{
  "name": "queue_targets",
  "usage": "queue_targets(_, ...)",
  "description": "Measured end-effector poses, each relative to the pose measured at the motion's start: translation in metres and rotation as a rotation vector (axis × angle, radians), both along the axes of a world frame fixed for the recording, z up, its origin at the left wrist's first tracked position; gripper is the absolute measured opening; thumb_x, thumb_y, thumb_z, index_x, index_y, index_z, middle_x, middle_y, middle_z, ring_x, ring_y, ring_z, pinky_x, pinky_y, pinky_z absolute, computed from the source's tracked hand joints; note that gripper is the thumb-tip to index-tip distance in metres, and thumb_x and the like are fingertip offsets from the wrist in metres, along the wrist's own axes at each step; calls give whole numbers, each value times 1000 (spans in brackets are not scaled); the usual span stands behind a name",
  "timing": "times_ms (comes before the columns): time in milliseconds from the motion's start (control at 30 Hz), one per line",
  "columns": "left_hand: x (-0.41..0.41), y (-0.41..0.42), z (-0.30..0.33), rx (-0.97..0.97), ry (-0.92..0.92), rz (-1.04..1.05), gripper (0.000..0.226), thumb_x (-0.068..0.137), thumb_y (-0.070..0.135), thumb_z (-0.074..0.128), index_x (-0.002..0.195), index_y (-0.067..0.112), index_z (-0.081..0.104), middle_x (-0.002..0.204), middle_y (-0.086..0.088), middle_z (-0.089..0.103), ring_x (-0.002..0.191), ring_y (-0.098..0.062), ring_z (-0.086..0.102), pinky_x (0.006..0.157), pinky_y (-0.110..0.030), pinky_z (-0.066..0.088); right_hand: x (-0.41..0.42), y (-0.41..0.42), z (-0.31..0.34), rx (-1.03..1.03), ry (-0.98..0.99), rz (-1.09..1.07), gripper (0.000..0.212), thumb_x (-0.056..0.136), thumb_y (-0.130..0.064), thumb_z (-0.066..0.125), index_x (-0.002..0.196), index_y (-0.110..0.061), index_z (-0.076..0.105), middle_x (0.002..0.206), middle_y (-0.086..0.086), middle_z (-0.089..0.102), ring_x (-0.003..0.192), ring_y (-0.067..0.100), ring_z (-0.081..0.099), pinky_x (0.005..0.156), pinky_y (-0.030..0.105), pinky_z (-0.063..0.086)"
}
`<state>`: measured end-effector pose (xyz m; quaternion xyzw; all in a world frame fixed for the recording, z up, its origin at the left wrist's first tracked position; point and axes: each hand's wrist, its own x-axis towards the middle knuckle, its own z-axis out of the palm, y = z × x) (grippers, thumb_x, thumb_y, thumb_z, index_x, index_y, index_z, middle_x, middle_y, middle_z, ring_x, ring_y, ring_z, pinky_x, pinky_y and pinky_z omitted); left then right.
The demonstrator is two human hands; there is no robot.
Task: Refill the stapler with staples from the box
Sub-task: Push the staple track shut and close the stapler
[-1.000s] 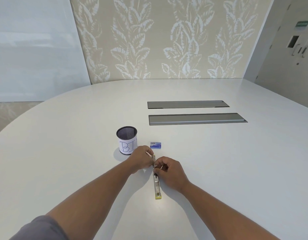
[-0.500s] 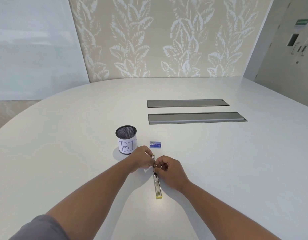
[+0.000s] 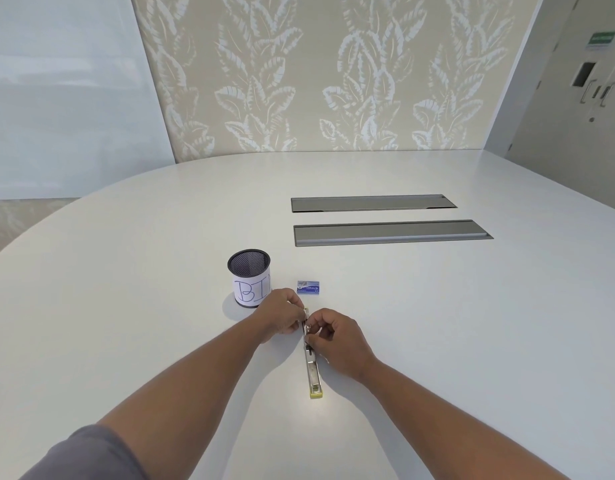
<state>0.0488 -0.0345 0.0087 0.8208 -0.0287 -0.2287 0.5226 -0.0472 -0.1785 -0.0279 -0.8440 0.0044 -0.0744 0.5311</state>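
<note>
Metal stapler lying open mid-table: we are pinching its far end with both left hand and right hand, keeping the staple channel steady and level.

The stapler lies opened out flat, a long silver strip with a yellow near end, pointing away just below frame centre. The small blue staple box lies closed just beyond it.

On the table, the stapler lies opened out lengthwise, its far end between the left hand and right hand. Just beyond sits the staple box, with the mesh pen cup to its left. Two cable hatches lie farther back.
</note>
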Motion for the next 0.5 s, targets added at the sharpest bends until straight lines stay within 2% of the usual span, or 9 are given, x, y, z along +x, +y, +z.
queue_targets(200,0,-1,1,5,15,29,16,80,-4,66,77,11,61,63,-7,60,50,-13,57,47,-20,51,0,2,1,-33,-6,17,27,80,-10,65,94,-33,63,83,-10,65,64,8,54,67,32,49)
queue_targets(300,-1,-2,3,-5,32,42,18,79,-5,67,77,11,61,64,-7,60,51,-14,57,45,-18,49,-2,4,-1,-84,-31,21,24,83,-12,62,94,-33,59,83,-10,66,67,8,62,72,34,52)
queue_targets(400,-1,-2,5,-13,46,51,19,79,-7,67,76,11,61,63,-7,60,51,-14,56,44,-18,48,-4,7,-2,-137,-77,30,17,88,-15,62,93,-31,57,83,-7,67,73,17,70,76,41,57)
queue_targets(500,-2,-2,6,-22,54,58,19,78,-8,67,76,10,61,61,-7,60,49,-14,56,44,-18,49,-3,7,-2,-184,-112,18,13,88,-16,64,92,-28,59,88,-7,66,81,22,67,80,43,55)
